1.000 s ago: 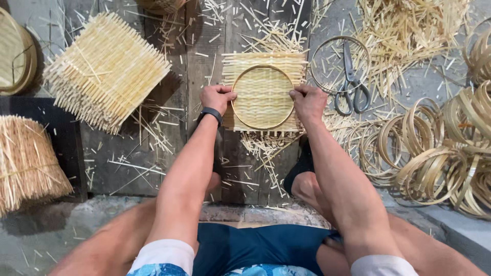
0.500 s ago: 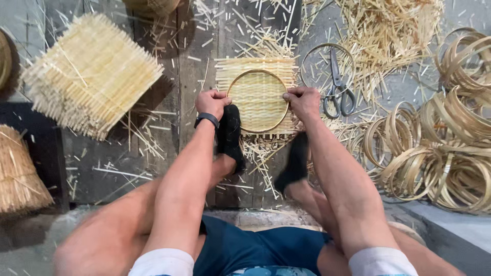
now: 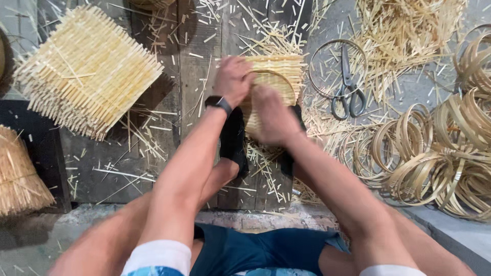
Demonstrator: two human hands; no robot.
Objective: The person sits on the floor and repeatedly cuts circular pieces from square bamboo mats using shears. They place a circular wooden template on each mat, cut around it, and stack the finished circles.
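Both hands are closed on one small woven bamboo mat [image 3: 279, 71]: the left hand [image 3: 232, 79], a black watch [image 3: 218, 102] on its wrist, has its grip clamped on the mat's left edge, and the right hand [image 3: 273, 115], blurred, has its grip pressed over the mat's near part, so how tightly its fingers close I cannot tell. The mat is pale yellow, square, of flat strips woven close, with loose ends sticking out along its edges, and a round bamboo hoop [image 3: 281, 82] lies on its face. It sits on the dark wooden boards [image 3: 197, 66] of the floor, near their far right edge, between two black-socked feet [image 3: 234, 140]. Cut slivers lie scattered all over the boards. Toward the far left corner lies a larger stack of square woven mats [image 3: 87, 71] of the same colour. Just off the boards to the right, a wire ring [image 3: 319, 59] circles a pair of scissors [image 3: 348, 87], and beyond that a pile of bamboo hoops [image 3: 440, 153] spreads along the right edge.
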